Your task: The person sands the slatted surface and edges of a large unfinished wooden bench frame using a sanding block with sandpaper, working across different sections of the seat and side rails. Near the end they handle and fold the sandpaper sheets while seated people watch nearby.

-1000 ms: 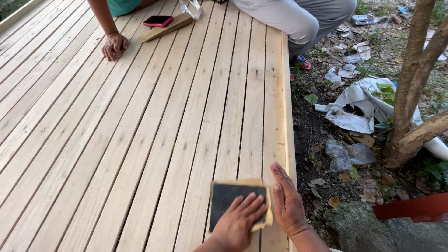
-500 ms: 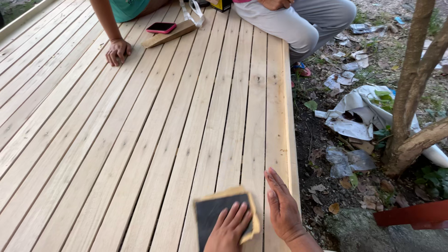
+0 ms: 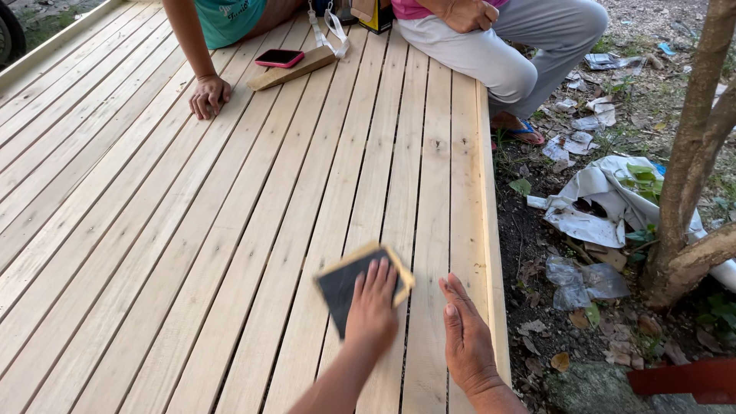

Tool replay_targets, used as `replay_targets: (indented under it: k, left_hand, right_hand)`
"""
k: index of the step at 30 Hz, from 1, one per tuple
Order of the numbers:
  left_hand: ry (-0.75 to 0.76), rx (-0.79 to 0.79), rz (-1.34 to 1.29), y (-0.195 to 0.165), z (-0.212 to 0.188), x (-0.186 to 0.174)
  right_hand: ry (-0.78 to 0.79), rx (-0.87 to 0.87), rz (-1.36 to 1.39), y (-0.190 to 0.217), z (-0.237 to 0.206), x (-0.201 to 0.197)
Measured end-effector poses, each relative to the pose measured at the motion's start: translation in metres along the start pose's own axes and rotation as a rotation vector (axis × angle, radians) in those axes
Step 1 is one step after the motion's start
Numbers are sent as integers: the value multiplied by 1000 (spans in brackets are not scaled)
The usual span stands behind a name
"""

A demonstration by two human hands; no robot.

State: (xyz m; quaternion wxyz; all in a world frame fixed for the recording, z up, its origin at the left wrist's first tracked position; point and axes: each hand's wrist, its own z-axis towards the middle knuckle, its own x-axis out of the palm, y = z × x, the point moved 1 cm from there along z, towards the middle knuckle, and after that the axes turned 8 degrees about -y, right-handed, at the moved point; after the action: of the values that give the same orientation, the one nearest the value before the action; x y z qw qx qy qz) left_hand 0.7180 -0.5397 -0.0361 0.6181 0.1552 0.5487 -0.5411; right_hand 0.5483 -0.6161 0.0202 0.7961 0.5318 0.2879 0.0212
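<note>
My left hand [image 3: 373, 308] presses down on a sanding block [image 3: 341, 282], a pale wooden block with a dark abrasive sheet on its upper face. The block lies tilted across the light wooden deck boards [image 3: 230, 230] and looks blurred. My right hand [image 3: 465, 337] rests flat, fingers together, on the outermost board just right of the block, close to the deck's edge. It holds nothing.
Two other people sit at the far end: one in a teal top with a hand [image 3: 208, 96] on the boards, one in grey trousers [image 3: 529, 46] at the edge. A pink phone [image 3: 280, 57] lies on a wood offcut. Right of the deck are dirt, litter [image 3: 594, 203] and a tree trunk [image 3: 690, 176].
My left hand has slid the sanding block along the boards, first back toward me, then forward away from me. My right hand stays planted by the deck edge. The view has tilted slightly.
</note>
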Motion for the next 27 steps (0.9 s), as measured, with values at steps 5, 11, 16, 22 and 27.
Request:
replay_targets:
  k: [5, 11, 16, 22, 27]
  left_hand:
    - [220, -64, -135, 4, -77, -16]
    - [34, -29, 26, 15, 74, 19]
    - [23, -23, -31, 10, 69, 16]
    - [187, 66, -61, 7, -41, -8]
    - [167, 14, 14, 13, 60, 10]
  right_hand:
    - [63, 56, 15, -2, 4, 21]
    - [70, 134, 2, -6, 8, 8]
    - [79, 187, -20, -17, 15, 1]
    - [122, 178, -17, -31, 12, 24]
    - [128, 181, 3, -48, 15, 27]
